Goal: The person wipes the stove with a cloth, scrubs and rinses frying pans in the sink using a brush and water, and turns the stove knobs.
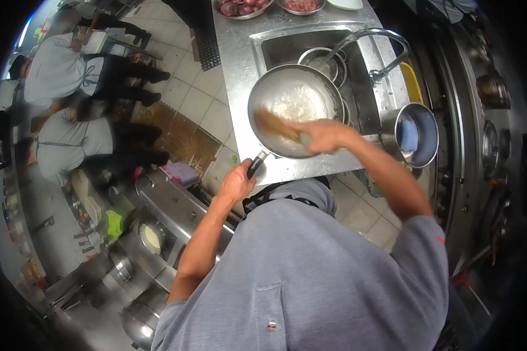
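Observation:
My left hand (pixel 235 182) is wrapped round the black handle (pixel 256 167) of a large round frying pan (pixel 264 93). The pan lies over the near left part of the sink (pixel 366 111) and the steel counter beside it. Whitish, foamy-looking wet stuff covers part of its inside. Over the pan, my right hand (pixel 327 136) grips a brown brush (pixel 269 124), which is smeared by motion. The brush head is at the pan's left inner wall; whether it touches is hard to tell.
A curved faucet (pixel 386 36) arches over the sink, where a metal strainer (pixel 332 61) sits. To the right stands a steel pot (pixel 427 131) with a blue cloth (pixel 409 136). Bowls of red food (pixel 240 9) line the far counter. Two people (pixel 70 70) work at left.

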Demonstrator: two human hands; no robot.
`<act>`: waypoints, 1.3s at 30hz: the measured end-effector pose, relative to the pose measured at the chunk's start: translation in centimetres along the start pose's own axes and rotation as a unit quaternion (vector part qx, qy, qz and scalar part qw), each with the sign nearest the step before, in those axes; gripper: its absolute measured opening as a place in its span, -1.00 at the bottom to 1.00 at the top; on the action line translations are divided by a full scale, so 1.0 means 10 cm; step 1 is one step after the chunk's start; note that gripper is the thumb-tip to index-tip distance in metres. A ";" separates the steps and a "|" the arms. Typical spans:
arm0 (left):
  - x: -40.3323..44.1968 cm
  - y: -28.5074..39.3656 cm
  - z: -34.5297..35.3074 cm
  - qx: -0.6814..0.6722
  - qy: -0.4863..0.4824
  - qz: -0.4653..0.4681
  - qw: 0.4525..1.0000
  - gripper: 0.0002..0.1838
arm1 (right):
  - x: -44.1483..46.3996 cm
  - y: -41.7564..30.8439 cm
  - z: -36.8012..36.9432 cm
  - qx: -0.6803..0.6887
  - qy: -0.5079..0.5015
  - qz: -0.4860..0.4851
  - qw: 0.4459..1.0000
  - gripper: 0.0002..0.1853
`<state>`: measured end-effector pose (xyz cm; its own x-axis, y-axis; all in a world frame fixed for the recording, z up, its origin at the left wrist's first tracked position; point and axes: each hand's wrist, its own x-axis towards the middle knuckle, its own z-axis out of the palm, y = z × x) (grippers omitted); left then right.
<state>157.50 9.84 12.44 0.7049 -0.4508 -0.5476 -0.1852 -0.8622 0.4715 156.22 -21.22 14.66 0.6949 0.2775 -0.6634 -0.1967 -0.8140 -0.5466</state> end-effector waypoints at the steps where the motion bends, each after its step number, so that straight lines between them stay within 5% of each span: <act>1: -0.01 0.05 -0.08 0.001 -0.025 -0.015 1.000 -0.65 | 0.01 -0.18 -0.02 0.043 0.054 0.048 0.996 0.09; 5: 0.02 -0.04 -0.06 0.004 -0.013 0.013 1.000 -0.66 | -0.10 0.08 0.19 -0.005 -0.034 -0.044 0.998 0.13; 6: 0.06 -0.07 -0.06 0.006 -0.010 0.016 1.000 -0.66 | -0.25 0.17 0.13 -0.127 -0.065 -0.044 0.989 0.11; 9: -0.01 -0.07 0.02 0.003 -0.005 0.016 1.000 -0.68 | -0.67 0.19 -0.31 -0.270 -0.103 0.086 0.953 0.05; 11: 0.00 -0.01 0.01 -0.031 -0.033 -0.004 0.999 -0.69 | -0.63 0.26 -0.40 -0.339 -0.012 0.080 0.937 0.02; 18: -0.06 0.04 -0.01 -0.004 -0.021 0.002 1.000 -0.66 | -0.39 -0.28 0.02 -0.238 -0.080 0.016 0.968 0.00; 21: -0.09 0.03 0.07 -0.002 0.002 0.006 1.000 -0.63 | -0.41 -0.44 0.06 -0.120 -0.030 0.024 0.992 0.01; 24: -0.05 0.05 0.04 -0.059 -0.058 0.013 0.996 -0.69 | -0.46 -0.18 0.12 -0.186 -0.042 -0.029 0.981 -0.01; 26: 0.02 0.01 0.06 -0.368 -0.226 -0.083 0.898 -0.76 | -0.72 -0.06 -0.17 -0.250 -0.094 0.022 0.964 -0.04; 27: 0.04 0.06 0.08 -0.369 -0.225 -0.075 0.899 -0.76 | -0.73 0.06 -0.25 -0.254 -0.090 0.027 0.963 -0.04; 30: 0.08 0.39 0.09 -0.299 -0.182 -0.079 0.933 -0.74 | -0.54 0.41 -0.33 -0.298 -0.045 0.132 0.944 -0.18; 32: 0.21 0.55 0.07 -0.209 -0.147 -0.078 0.964 -0.73 | -0.19 0.65 -0.21 -0.260 0.114 0.208 0.936 -0.13; 34: 0.42 0.42 0.21 -0.022 -0.036 0.012 0.999 -0.67 | 0.01 0.64 -0.15 -0.222 0.165 0.219 0.936 -0.10; 39: 0.68 0.66 -0.28 0.076 0.025 0.016 0.997 -0.69 | 0.18 0.71 -0.03 -0.042 0.268 0.239 0.932 -0.04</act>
<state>162.97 1.68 13.75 0.7292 -0.4696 -0.4978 -0.3072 -0.8746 0.3751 156.27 -26.65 9.69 0.7918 -0.4038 -0.4582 -0.5335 -0.8225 -0.1970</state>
